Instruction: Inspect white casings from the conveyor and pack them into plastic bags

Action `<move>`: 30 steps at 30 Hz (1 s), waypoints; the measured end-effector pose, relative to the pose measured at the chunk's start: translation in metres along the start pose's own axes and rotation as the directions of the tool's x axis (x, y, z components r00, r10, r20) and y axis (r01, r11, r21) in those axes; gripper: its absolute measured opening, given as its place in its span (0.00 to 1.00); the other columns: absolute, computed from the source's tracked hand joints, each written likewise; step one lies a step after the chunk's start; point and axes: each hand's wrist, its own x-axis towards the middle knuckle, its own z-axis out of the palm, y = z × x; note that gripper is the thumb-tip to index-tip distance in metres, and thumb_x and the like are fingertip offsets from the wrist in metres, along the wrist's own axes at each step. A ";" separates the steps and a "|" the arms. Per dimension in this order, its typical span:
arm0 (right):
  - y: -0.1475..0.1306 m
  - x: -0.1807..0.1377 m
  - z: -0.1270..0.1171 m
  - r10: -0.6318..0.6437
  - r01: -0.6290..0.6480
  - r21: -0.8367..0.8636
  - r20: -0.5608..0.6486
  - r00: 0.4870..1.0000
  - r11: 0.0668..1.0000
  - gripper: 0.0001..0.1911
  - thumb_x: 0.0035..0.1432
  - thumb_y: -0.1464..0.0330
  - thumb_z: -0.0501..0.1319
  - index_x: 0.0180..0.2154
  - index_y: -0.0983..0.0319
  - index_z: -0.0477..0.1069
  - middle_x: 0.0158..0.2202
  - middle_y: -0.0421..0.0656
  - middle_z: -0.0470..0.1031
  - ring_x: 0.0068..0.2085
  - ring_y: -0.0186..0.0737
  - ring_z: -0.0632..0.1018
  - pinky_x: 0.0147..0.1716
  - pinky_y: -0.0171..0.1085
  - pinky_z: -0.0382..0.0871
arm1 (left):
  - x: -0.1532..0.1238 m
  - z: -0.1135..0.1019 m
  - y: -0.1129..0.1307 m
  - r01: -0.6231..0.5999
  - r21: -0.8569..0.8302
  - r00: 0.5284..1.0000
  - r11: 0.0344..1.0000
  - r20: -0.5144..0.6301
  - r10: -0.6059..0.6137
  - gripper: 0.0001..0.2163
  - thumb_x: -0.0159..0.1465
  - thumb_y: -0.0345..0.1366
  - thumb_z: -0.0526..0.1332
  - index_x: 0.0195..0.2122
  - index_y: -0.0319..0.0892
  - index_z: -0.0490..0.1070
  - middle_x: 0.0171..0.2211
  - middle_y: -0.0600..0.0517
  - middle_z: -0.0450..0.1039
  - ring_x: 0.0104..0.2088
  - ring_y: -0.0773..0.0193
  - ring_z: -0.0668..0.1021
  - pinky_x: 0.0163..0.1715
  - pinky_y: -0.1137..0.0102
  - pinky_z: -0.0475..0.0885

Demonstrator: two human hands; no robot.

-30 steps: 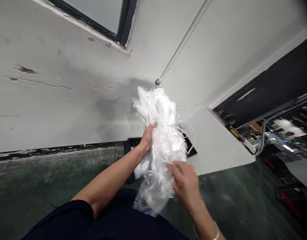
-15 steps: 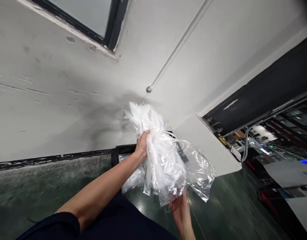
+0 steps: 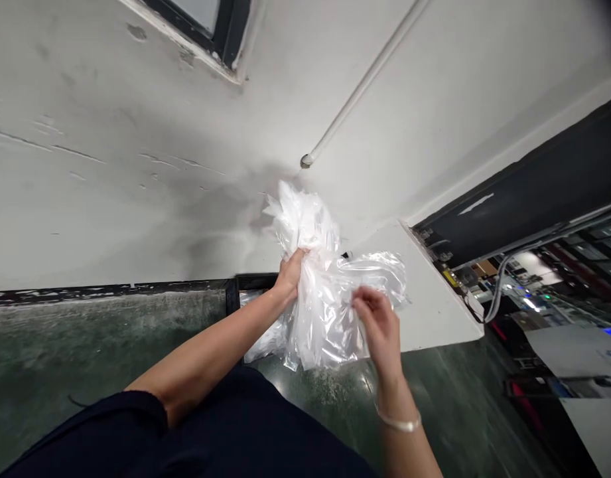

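Note:
My left hand (image 3: 289,273) is closed round the neck of a bundle of clear plastic bags (image 3: 321,292), which it holds up in front of a white wall. The bags fan out above the fist and hang loose below it. My right hand (image 3: 377,325) pinches the lower right part of the same bundle, fingers curled into the film. A thin bracelet sits on my right wrist. Behind the bundle, on the floor, a black crate (image 3: 245,292) holds more plastic.
A white pipe (image 3: 359,86) runs down the wall corner. A white ledge (image 3: 429,299) juts out at the right, with cables and equipment (image 3: 509,285) beyond it. The floor (image 3: 86,345) is dark green. A dark window frame (image 3: 225,33) is at the top.
My right hand has risen from under the bundle to grip its right side. The loose bag that hung out to the right is gathered in closer. The view has shifted slightly.

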 end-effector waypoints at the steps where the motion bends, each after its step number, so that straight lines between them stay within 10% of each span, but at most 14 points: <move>1: -0.003 -0.013 0.006 -0.064 0.075 -0.148 0.076 0.995 0.986 0.11 0.59 0.66 0.58 0.45 0.54 0.71 0.42 0.45 0.75 0.43 0.44 0.76 0.42 0.45 0.72 | 0.000 -0.002 0.001 0.016 0.005 1.000 1.000 0.005 -0.016 0.21 0.47 0.42 0.67 0.39 0.34 0.73 0.28 0.47 0.75 0.28 0.57 0.77 0.32 0.65 0.72; 7: -0.013 -0.033 0.049 -0.122 0.376 -0.593 0.422 0.898 0.712 0.37 0.52 0.55 0.64 0.60 0.61 0.59 0.57 0.54 0.65 0.56 0.61 0.66 0.51 0.57 0.63 | -0.007 -0.015 0.002 -0.015 -0.003 1.000 1.000 -0.021 0.015 0.19 0.49 0.42 0.66 0.40 0.35 0.73 0.28 0.47 0.75 0.28 0.58 0.77 0.32 0.65 0.72; 10: -0.009 -0.007 0.060 -0.069 0.354 -0.700 0.401 0.914 0.620 0.27 0.57 0.60 0.59 0.56 0.63 0.64 0.54 0.54 0.69 0.53 0.59 0.70 0.50 0.55 0.64 | -0.011 -0.018 0.005 -0.086 -0.034 0.996 0.996 -0.039 0.084 0.20 0.50 0.41 0.65 0.43 0.37 0.72 0.32 0.48 0.76 0.31 0.59 0.77 0.35 0.66 0.72; 15: -0.026 0.020 0.053 -0.061 0.312 -0.687 0.364 0.929 0.656 0.11 0.59 0.71 0.51 0.36 0.59 0.72 0.36 0.45 0.76 0.39 0.43 0.76 0.40 0.41 0.68 | -0.012 -0.016 0.022 -0.203 -0.091 0.978 0.975 -0.062 0.198 0.18 0.50 0.38 0.66 0.43 0.40 0.72 0.37 0.48 0.76 0.39 0.56 0.78 0.41 0.66 0.71; 19: -0.046 -0.015 0.059 -0.135 0.193 -0.646 0.139 0.981 0.738 0.19 0.58 0.59 0.58 0.49 0.60 0.65 0.37 0.45 0.73 0.34 0.40 0.74 0.31 0.37 0.67 | -0.009 -0.011 0.038 -0.256 -0.116 0.963 0.960 -0.120 0.242 0.16 0.50 0.37 0.67 0.40 0.39 0.73 0.38 0.47 0.77 0.43 0.53 0.77 0.45 0.64 0.70; 22: -0.037 -0.047 0.065 -0.061 0.093 -0.676 0.070 0.996 0.731 0.30 0.53 0.53 0.62 0.53 0.61 0.62 0.40 0.47 0.73 0.34 0.42 0.74 0.26 0.35 0.65 | -0.007 -0.009 0.048 -0.277 -0.117 0.956 0.954 -0.138 0.260 0.16 0.49 0.36 0.67 0.40 0.39 0.73 0.39 0.47 0.77 0.44 0.53 0.77 0.46 0.64 0.70; 24: -0.022 -0.054 0.065 0.004 0.060 -0.684 0.091 0.996 0.727 0.21 0.57 0.54 0.58 0.46 0.61 0.67 0.34 0.45 0.73 0.30 0.40 0.73 0.26 0.35 0.63 | -0.006 -0.009 0.053 -0.278 -0.107 0.955 0.955 -0.136 0.263 0.16 0.50 0.37 0.66 0.39 0.39 0.73 0.39 0.47 0.77 0.44 0.53 0.77 0.46 0.63 0.70; 30: 0.002 -0.012 0.032 -0.006 0.019 -0.673 0.022 1.000 0.739 0.17 0.60 0.57 0.54 0.28 0.62 0.72 0.25 0.41 0.71 0.28 0.38 0.71 0.28 0.33 0.62 | -0.006 -0.003 0.056 -0.245 -0.038 0.963 0.969 -0.129 0.238 0.18 0.50 0.37 0.65 0.42 0.38 0.72 0.39 0.47 0.76 0.42 0.53 0.77 0.45 0.63 0.71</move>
